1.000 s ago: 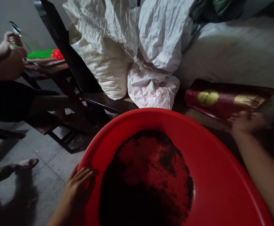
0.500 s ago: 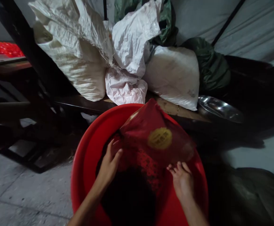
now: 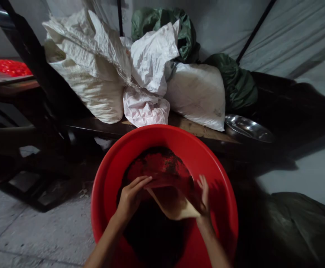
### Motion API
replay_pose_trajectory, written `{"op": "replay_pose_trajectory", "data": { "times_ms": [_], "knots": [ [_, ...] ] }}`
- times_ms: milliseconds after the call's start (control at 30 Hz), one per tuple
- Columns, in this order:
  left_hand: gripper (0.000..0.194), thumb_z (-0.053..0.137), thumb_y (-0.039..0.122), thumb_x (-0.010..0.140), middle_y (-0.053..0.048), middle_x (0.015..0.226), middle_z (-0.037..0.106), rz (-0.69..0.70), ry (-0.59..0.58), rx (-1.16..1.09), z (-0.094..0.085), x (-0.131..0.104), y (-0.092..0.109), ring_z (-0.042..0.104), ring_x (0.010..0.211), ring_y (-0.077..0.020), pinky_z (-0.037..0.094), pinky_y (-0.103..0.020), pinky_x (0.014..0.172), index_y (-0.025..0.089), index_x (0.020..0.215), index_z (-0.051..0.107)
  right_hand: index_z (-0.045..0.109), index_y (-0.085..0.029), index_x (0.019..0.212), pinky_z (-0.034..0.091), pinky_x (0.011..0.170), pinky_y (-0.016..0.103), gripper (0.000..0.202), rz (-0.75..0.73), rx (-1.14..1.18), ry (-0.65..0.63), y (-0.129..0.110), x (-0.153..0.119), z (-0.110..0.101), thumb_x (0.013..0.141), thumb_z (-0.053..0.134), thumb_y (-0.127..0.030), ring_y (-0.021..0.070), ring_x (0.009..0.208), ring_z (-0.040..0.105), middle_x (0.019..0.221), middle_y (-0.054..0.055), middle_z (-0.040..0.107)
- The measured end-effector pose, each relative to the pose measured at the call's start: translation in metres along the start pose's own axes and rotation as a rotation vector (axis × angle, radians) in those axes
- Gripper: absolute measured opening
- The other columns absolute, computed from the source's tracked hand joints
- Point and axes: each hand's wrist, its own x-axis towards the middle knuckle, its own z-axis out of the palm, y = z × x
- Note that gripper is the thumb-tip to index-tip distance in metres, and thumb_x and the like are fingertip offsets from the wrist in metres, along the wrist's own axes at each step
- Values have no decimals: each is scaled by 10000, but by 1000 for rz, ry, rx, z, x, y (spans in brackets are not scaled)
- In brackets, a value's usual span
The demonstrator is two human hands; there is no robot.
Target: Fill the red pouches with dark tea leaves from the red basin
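Note:
A red bag [image 3: 162, 179] with a pale inner side hangs over the tub, its mouth gaping towards me. My left hand [image 3: 130, 199] is closed on the bag's left edge, fingers laid over the top. At the other edge, my right hand [image 3: 204, 199] has the bag between thumb and palm, its fingers pointing up. Below both hands is a big round red tub [image 3: 102, 186]. Dark loose material [image 3: 153, 234] covers much of the tub's bottom, too dim to name. The bag's printed side is out of sight.
Behind the tub, a wooden bench [image 3: 196, 125] bears white woven sacks [image 3: 198, 93], dark green bags [image 3: 235, 80] and a shiny metal basin [image 3: 248, 128]. At left stand a dark post and a table with red netting [image 3: 13, 67]. A dark green sack [image 3: 299, 223] lies at right.
The red bag has come down and nearer, turning from its printed side to its open mouth. Both hands were apart-fingered beside it and now have hold of its edges. The view shifted slightly.

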Motion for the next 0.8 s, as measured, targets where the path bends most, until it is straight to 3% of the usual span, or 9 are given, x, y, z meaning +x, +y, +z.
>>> {"op": "replay_pose_trajectory", "data": {
  "times_ms": [67, 167, 267, 367, 400, 467, 533, 633, 800],
  "knots": [
    [410, 445, 201, 1085, -102, 1284, 781, 16, -55, 0, 1, -1, -2, 772, 1166, -198, 646, -294, 960, 241, 1391, 714, 488, -314, 1566, 460, 1212, 480, 808, -32, 69, -100, -19, -8, 10, 813, 701, -514, 313, 1596, 383, 1714, 62, 425],
    [433, 453, 278, 1107, -115, 1376, 743, 46, -157, 12, 2, -5, -1, 738, 1252, -219, 623, -319, 1032, 254, 1503, 626, 603, -296, 1469, 427, 1233, 508, 612, 64, 107, -116, -32, -18, 34, 901, 617, -522, 307, 1519, 496, 1598, 81, 572],
    [568, 351, 543, 1123, -133, 1455, 695, 104, -202, 19, 4, -9, 7, 704, 1313, -259, 622, -348, 1049, 268, 1584, 540, 704, -259, 1324, 441, 1215, 513, 523, 105, 125, -84, -32, -27, 57, 939, 535, -569, 312, 1409, 594, 1476, 105, 669],
    [867, 308, 837, 999, -146, 1481, 674, 95, -206, 57, 5, -15, 26, 700, 1317, -302, 642, -381, 1029, 264, 1631, 461, 729, -273, 1291, 447, 1210, 482, 482, 115, 133, -117, -30, -40, 69, 957, 543, -566, 296, 1393, 602, 1462, 74, 684],
    [875, 389, 840, 981, -140, 1481, 676, 72, -207, 96, 5, -18, 33, 703, 1312, -303, 645, -378, 1026, 265, 1637, 440, 731, -279, 1296, 449, 1208, 471, 475, 118, 128, -128, -29, -43, 71, 965, 542, -562, 289, 1394, 601, 1455, 65, 691],
    [686, 598, 593, 1022, -102, 1454, 700, 12, -189, 201, 3, -29, 44, 719, 1288, -263, 643, -326, 1021, 289, 1617, 444, 731, -285, 1314, 462, 1191, 444, 474, 121, 100, -164, -23, -42, 70, 996, 511, -561, 271, 1396, 602, 1452, 55, 697],
    [555, 632, 361, 1041, -73, 1429, 717, 23, -163, 269, -2, -43, 45, 726, 1275, -217, 627, -278, 1030, 307, 1574, 489, 722, -275, 1337, 516, 1122, 411, 511, 101, -1, -208, -9, -25, 64, 1043, 426, -571, 254, 1346, 642, 1435, 65, 709],
    [513, 603, 278, 1062, -67, 1500, 669, 68, -230, 322, -14, -65, 31, 709, 1302, -191, 595, -253, 1069, 311, 1565, 510, 699, -238, 1356, 580, 1000, 373, 582, -16, -432, -255, 25, 32, 51, 1089, 262, -515, 228, 1214, 714, 1365, 89, 745],
    [504, 497, 194, 1082, -5, 1472, 693, 17, -269, 431, -38, -89, 14, 726, 1269, -183, 616, -276, 1059, 390, 1543, 546, 624, -97, 1435, 370, 1255, 520, 549, -65, -769, -220, 93, 124, 46, 1030, 418, -406, 329, 1483, 511, 1546, 233, 594]
  ]
}}
